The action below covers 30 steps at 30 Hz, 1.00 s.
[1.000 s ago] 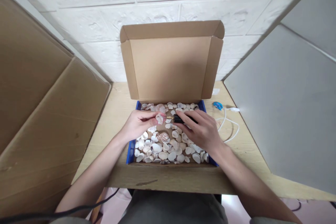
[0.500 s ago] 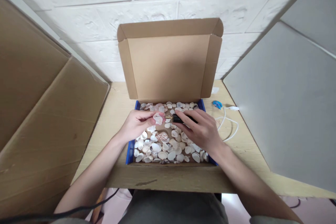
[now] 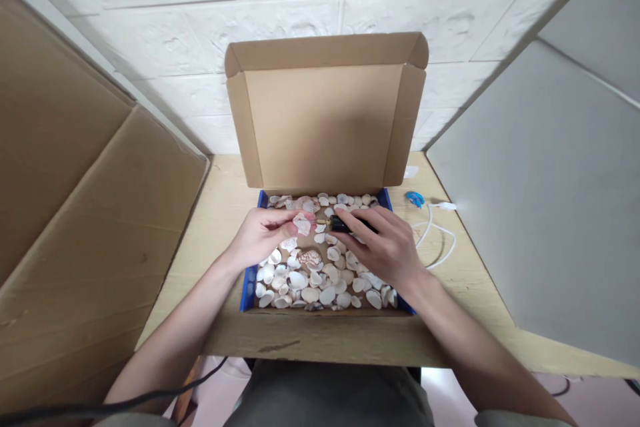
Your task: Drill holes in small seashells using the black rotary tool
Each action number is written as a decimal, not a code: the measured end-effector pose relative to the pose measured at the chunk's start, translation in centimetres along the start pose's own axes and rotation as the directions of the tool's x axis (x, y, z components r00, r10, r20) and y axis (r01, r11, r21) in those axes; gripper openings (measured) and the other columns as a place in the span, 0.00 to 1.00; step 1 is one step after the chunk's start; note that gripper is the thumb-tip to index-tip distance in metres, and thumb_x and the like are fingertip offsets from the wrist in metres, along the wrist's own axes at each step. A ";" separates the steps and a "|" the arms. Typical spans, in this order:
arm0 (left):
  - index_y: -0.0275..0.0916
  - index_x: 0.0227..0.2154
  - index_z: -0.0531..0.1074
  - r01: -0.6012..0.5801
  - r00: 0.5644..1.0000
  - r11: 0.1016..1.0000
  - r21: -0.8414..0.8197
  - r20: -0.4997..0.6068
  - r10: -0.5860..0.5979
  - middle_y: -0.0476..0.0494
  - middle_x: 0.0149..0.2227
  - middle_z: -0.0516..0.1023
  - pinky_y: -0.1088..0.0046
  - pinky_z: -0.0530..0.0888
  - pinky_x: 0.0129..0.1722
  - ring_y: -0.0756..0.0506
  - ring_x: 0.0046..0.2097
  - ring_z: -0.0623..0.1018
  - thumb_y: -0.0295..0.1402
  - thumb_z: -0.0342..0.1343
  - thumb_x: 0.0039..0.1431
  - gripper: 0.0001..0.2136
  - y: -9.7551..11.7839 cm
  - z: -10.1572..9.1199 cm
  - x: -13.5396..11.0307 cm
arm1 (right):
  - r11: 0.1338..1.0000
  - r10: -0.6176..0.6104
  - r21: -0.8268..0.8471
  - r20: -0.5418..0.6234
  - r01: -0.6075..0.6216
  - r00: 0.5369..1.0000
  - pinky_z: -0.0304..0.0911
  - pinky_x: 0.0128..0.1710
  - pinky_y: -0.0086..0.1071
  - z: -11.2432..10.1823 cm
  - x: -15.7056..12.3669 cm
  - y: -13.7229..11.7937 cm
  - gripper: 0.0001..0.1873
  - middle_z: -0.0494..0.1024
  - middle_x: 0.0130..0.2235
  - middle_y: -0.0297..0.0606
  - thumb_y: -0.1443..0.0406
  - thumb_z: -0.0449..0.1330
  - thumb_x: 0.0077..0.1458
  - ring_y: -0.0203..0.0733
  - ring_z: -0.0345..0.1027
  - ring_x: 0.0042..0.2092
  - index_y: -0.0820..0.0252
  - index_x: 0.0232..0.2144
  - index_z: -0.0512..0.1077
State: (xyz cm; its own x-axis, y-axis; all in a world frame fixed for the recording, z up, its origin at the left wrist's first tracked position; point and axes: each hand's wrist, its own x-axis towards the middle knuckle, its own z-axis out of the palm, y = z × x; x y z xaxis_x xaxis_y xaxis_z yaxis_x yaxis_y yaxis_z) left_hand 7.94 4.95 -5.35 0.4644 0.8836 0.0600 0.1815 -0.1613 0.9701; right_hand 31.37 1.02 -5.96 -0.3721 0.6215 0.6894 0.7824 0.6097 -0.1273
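While your left hand (image 3: 260,235) pinches a pale shell (image 3: 302,223), your right hand (image 3: 385,247) grips a small black tool (image 3: 345,225), its tip now nearer the shell than a second ago; both hang over the shell-filled box (image 3: 249,290) on the desk (image 3: 220,213).

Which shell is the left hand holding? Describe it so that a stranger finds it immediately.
Start at the open cardboard box on the wooden table. Above its far half, the left hand pinches one pale shell by its fingertips. Unlike the loose shells below, it is lifted and faces the black tool.
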 end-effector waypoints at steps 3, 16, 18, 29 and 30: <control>0.38 0.43 0.79 0.008 1.000 0.999 0.036 -0.010 -0.007 0.39 0.42 0.82 0.70 0.78 0.44 0.42 0.42 0.82 0.35 0.60 0.56 0.13 0.2 0.1 0.0 | 1.000 -0.005 -0.008 0.006 0.005 1.000 0.63 0.34 0.30 0.0 0.0 0.0 0.16 0.78 0.33 0.37 0.62 0.63 0.54 0.36 0.67 0.33 0.63 0.45 0.73; 0.39 0.37 0.81 0.008 1.000 0.998 0.059 -0.028 -0.006 0.40 0.38 0.83 0.68 0.79 0.41 0.42 0.40 0.82 0.30 0.68 0.46 0.12 1.0 1.4 0.3 | 0.996 -0.086 0.043 0.079 0.082 0.993 0.65 0.31 0.29 0.2 0.2 -0.7 0.15 0.79 0.32 0.39 0.60 0.58 0.59 0.36 0.69 0.31 0.67 0.43 0.72; 0.39 0.37 0.81 0.011 1.000 0.998 0.060 -0.029 -0.009 0.40 0.38 0.83 0.68 0.79 0.40 0.42 0.39 0.82 0.30 0.68 0.46 0.12 0.9 1.3 0.3 | 0.995 -0.088 0.059 0.090 0.082 0.992 0.65 0.31 0.30 0.3 0.2 -0.7 0.16 0.79 0.32 0.39 0.60 0.57 0.60 0.36 0.69 0.31 0.68 0.43 0.72; 0.40 0.38 0.80 -0.015 1.000 0.996 0.087 -0.021 0.017 0.41 0.38 0.83 0.70 0.79 0.39 0.43 0.39 0.82 0.30 0.67 0.47 0.12 0.9 1.2 0.2 | 0.994 -0.074 0.092 0.113 0.064 0.991 0.66 0.31 0.31 0.4 0.0 -0.5 0.15 0.79 0.33 0.41 0.61 0.58 0.59 0.38 0.70 0.33 0.67 0.44 0.72; 0.40 0.38 0.80 -0.018 1.000 0.996 0.090 -0.019 0.019 0.41 0.38 0.83 0.70 0.79 0.39 0.43 0.38 0.82 0.30 0.67 0.47 0.12 0.9 1.2 0.2 | 0.993 -0.073 0.095 0.110 0.063 0.991 0.66 0.31 0.31 0.4 0.0 -0.5 0.15 0.79 0.33 0.41 0.61 0.59 0.59 0.38 0.70 0.32 0.67 0.45 0.72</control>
State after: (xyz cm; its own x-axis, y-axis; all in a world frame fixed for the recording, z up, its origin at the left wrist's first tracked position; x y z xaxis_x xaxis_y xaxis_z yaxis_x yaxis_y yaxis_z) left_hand 9.23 4.46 -4.75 0.4509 0.8886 0.0834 0.2509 -0.2159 0.9436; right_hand 30.80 0.95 -6.20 -0.4810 0.6255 0.6143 0.7063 0.6916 -0.1512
